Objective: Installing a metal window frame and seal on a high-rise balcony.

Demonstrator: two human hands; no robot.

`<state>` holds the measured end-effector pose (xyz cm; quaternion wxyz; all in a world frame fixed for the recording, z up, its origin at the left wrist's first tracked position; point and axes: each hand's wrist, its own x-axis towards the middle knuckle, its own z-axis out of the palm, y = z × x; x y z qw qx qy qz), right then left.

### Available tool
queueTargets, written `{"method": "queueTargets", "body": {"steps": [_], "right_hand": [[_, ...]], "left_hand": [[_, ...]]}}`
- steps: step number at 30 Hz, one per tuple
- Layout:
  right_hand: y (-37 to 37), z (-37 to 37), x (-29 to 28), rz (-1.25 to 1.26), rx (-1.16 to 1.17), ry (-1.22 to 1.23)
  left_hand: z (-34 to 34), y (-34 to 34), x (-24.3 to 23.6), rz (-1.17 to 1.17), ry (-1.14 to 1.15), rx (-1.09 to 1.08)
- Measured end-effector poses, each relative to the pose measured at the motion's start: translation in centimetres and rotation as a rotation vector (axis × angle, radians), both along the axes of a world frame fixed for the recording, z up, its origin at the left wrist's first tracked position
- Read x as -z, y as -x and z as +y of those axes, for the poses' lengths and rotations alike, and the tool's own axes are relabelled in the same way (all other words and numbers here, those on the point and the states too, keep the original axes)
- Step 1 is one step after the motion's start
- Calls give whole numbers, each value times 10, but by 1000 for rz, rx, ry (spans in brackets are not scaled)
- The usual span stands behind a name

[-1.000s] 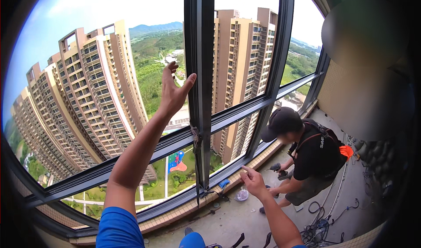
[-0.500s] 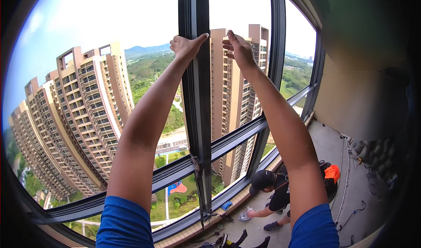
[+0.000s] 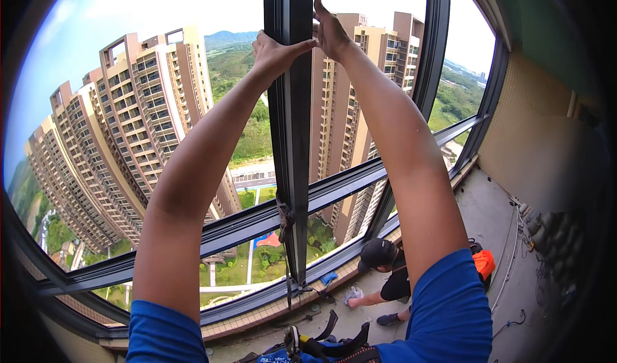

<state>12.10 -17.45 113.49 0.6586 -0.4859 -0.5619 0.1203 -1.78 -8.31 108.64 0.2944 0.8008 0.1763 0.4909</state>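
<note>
Both my arms reach up to a dark vertical window post point(image 3: 292, 138). My left hand point(image 3: 273, 51) presses against the post's left side, its thumb stretched across the front face. My right hand point(image 3: 330, 29) lies flat on the post's right edge, fingers pointing up, close to the left thumb. Neither hand holds a loose object. A rope or strap point(image 3: 285, 218) is tied around the post where it meets the horizontal bar point(image 3: 347, 186).
A crouching person in a dark cap point(image 3: 378, 252) and black shirt reaches for a white bag point(image 3: 353, 294) on the concrete floor by the sill. Cables point(image 3: 514, 234) run along the floor at right. Harness straps point(image 3: 328, 344) hang below me. Tall buildings stand outside the glass.
My right hand rose from pointing down at the floor to the post. My left hand moved from the glass onto the post, and both hands closed in on it. The view tilted up.
</note>
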Motion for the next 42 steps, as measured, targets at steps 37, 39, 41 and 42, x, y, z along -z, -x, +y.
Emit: {"method": "queueTargets", "body": {"steps": [37, 39, 41, 42], "right_hand": [[-8, 28, 17, 54, -248, -106], [-8, 30, 17, 67, -244, -116], [-9, 31, 17, 78, -237, -132], [-9, 32, 18, 79, -233, -148]], "left_hand": [[2, 7, 26, -154, 91, 135], [2, 6, 27, -156, 91, 109], [2, 5, 25, -173, 105, 152], [1, 4, 25, -173, 104, 152]]}}
